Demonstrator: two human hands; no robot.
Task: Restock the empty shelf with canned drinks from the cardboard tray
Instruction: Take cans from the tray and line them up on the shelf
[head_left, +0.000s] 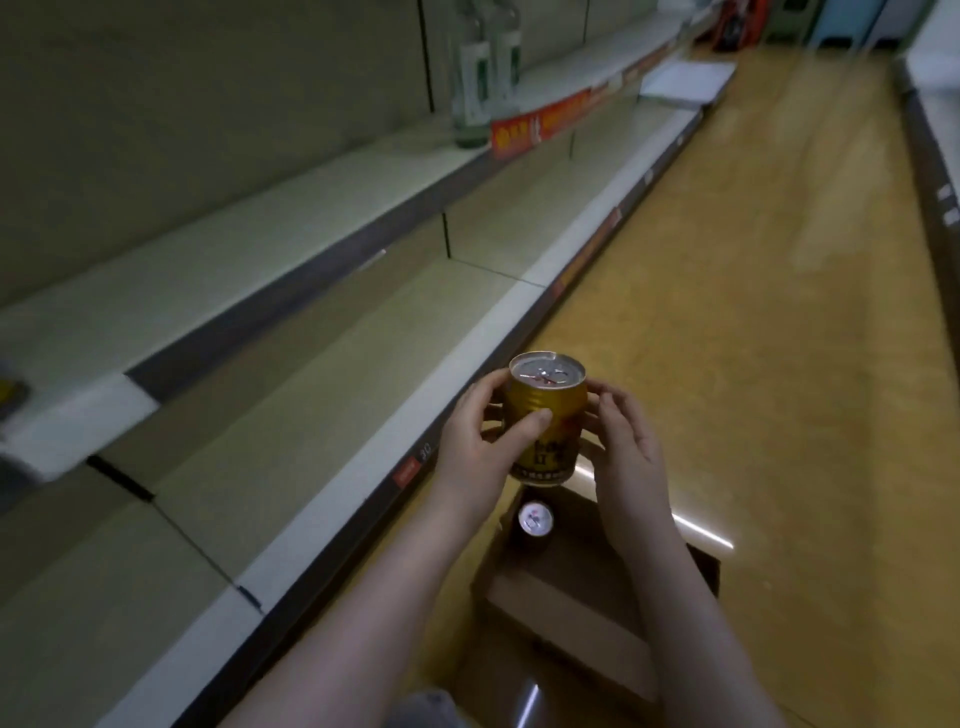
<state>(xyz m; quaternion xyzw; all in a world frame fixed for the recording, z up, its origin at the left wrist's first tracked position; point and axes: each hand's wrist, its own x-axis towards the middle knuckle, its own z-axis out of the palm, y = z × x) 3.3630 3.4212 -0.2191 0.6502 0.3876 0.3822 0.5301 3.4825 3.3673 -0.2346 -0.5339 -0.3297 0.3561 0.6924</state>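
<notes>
Forearms stretch out over the cardboard tray (571, 603) on the floor, which has only a second can (535, 519) standing at its far end, as far as I can see. Higher up, the left hand (478, 441) grips a gold can (545, 415), upright, with the thumb across the front. The right hand (628, 447) is curled at the can's other side; can't tell if it's actually holding. So it's mid-carry, I'd say: the can is in the air, just off the front edge of the lower shelf (311, 389). Next it needs to swing left and get set down upright, well back on the shelf.
</notes>
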